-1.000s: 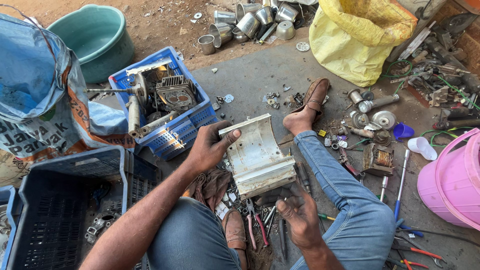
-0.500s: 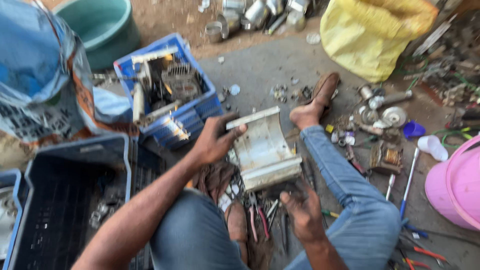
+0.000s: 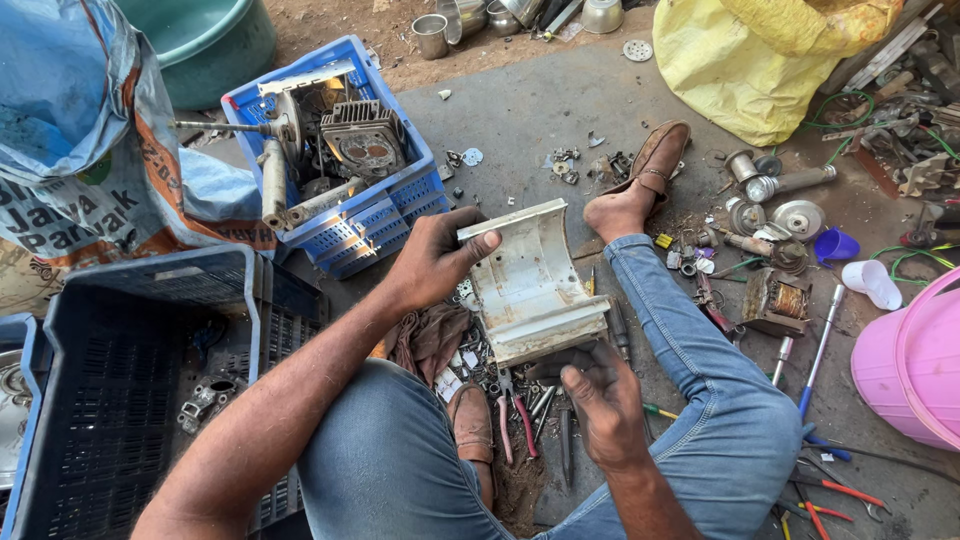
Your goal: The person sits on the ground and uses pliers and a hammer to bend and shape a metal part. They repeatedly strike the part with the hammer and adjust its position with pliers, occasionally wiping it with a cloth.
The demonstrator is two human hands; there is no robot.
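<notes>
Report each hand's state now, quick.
Left hand: closed on the top edge of the white metal cover.
Right hand: gripping the cover's lower edge.

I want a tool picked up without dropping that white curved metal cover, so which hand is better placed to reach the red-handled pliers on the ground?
Probably the right hand: it sits at the cover's near edge, just beside the pliers. The left hand grips the cover's far side, farther from them.
</notes>
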